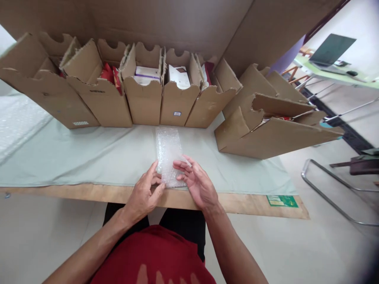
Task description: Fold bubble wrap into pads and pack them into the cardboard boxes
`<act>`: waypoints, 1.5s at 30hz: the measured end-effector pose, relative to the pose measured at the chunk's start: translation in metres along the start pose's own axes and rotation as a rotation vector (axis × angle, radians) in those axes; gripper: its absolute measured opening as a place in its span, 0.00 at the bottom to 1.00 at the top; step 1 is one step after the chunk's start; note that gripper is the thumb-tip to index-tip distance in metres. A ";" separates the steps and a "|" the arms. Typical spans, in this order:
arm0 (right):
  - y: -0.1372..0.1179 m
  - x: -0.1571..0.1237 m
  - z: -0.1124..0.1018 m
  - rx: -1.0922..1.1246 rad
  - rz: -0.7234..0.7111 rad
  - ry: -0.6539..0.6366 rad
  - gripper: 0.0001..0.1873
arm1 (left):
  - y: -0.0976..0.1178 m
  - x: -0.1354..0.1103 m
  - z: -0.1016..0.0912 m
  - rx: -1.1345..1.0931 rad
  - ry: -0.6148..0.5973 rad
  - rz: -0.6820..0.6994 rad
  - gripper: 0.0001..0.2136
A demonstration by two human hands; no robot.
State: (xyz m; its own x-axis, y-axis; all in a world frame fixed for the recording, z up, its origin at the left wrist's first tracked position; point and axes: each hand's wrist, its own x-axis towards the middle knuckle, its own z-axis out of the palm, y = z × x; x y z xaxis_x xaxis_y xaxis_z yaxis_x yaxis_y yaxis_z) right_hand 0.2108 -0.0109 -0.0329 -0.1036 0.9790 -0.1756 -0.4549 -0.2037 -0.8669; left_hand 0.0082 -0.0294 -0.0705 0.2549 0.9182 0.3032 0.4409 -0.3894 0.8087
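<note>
A strip of clear bubble wrap [168, 150] lies lengthwise on the pale green table cover [89, 157], its near end at the table's front edge. My left hand [145, 193] rests at that near end with its fingers curled onto the wrap's left corner. My right hand [197, 181] lies on the wrap's right side, fingers spread and slightly bent, fingertips on the plastic. Whether anything sits under the wrap is hidden.
A row of open cardboard bins [145, 98] stands along the back, some holding red packets [109, 74] and white boxes [179, 75]. Two more bins [266, 130] lie tipped at the right. More bubble wrap [17, 122] lies far left. A green label [282, 200] is on the table's edge.
</note>
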 end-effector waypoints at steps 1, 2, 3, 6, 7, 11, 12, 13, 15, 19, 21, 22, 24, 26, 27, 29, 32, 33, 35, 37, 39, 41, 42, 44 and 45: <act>0.003 0.005 0.000 -0.011 0.028 0.011 0.26 | 0.001 0.000 0.006 0.046 0.072 0.036 0.32; 0.005 0.009 0.000 -0.022 0.050 0.024 0.28 | 0.002 0.000 0.010 0.099 0.128 0.075 0.30; 0.007 0.010 -0.001 -0.033 0.063 0.036 0.31 | 0.003 0.001 0.013 0.158 0.165 0.111 0.27; 0.009 0.011 -0.003 -0.069 0.081 0.039 0.43 | 0.005 0.003 0.013 0.306 0.193 0.177 0.14; 0.009 0.011 -0.003 -0.076 0.083 0.033 0.47 | 0.005 0.003 0.012 0.330 0.189 0.184 0.11; 0.008 0.016 -0.005 -0.105 0.101 0.006 0.53 | 0.006 0.004 0.011 0.353 0.182 0.181 0.05; 0.008 0.017 -0.006 -0.123 0.104 -0.004 0.52 | 0.007 0.004 0.011 0.359 0.179 0.178 0.05; 0.007 0.017 -0.007 -0.151 0.099 -0.018 0.50 | 0.007 0.004 0.012 0.366 0.176 0.176 0.05; 0.005 0.015 -0.010 -0.257 0.040 -0.054 0.44 | 0.007 0.004 0.013 0.384 0.175 0.174 0.05; -0.002 -0.002 -0.023 -0.794 -0.309 -0.167 0.28 | 0.008 0.003 0.013 0.420 0.206 0.178 0.04; -0.002 -0.011 -0.031 -1.123 -0.476 -0.246 0.27 | 0.009 0.002 0.011 0.431 0.240 0.199 0.04; -0.001 -0.014 -0.034 -1.257 -0.529 -0.280 0.27 | 0.009 0.001 0.010 0.432 0.249 0.222 0.05; 0.005 -0.017 -0.038 -1.431 -0.581 -0.317 0.27 | 0.010 0.000 0.008 0.423 0.227 0.290 0.09; 0.012 -0.016 -0.038 -1.487 -0.607 -0.292 0.22 | 0.010 -0.001 0.007 0.412 0.157 0.357 0.14; 0.015 -0.015 -0.037 -1.470 -0.612 -0.267 0.20 | 0.010 -0.001 0.007 0.405 0.121 0.375 0.16; 0.018 -0.013 -0.033 -1.363 -0.591 -0.211 0.16 | 0.009 -0.001 0.006 0.368 0.088 0.353 0.17; 0.017 -0.015 -0.027 -1.203 -0.544 -0.157 0.13 | 0.007 0.000 0.007 0.295 0.127 0.265 0.12; 0.015 -0.016 -0.026 -1.184 -0.541 -0.150 0.12 | 0.006 0.000 0.006 0.279 0.149 0.243 0.10; 0.011 -0.019 -0.024 -1.160 -0.529 -0.145 0.13 | 0.004 0.001 0.006 0.268 0.188 0.208 0.08; 0.010 -0.019 -0.024 -1.101 -0.481 -0.117 0.23 | 0.002 0.001 0.005 0.257 0.225 0.163 0.07; 0.011 -0.015 -0.023 -1.038 -0.427 -0.068 0.26 | 0.001 0.002 0.005 0.246 0.250 0.119 0.05; 0.015 -0.007 -0.022 -1.001 -0.400 -0.023 0.22 | -0.001 0.002 0.006 0.238 0.270 0.080 0.06; 0.017 -0.002 -0.021 -0.989 -0.392 -0.008 0.22 | -0.002 0.002 0.006 0.236 0.281 0.063 0.07; 0.021 0.006 -0.020 -0.962 -0.375 0.020 0.23 | -0.003 0.002 0.008 0.237 0.303 0.036 0.11; 0.023 0.010 -0.019 -0.954 -0.368 0.034 0.23 | -0.004 0.003 0.008 0.239 0.312 0.029 0.12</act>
State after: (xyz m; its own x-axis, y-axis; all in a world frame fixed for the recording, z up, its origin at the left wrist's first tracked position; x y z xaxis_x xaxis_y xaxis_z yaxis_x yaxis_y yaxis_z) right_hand 0.2163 -0.0054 -0.0631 -0.0681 0.9820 0.1762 0.4416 0.1881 -0.8773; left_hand 0.0143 -0.0259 -0.0773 0.0122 0.8702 0.4925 0.6351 -0.3872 0.6684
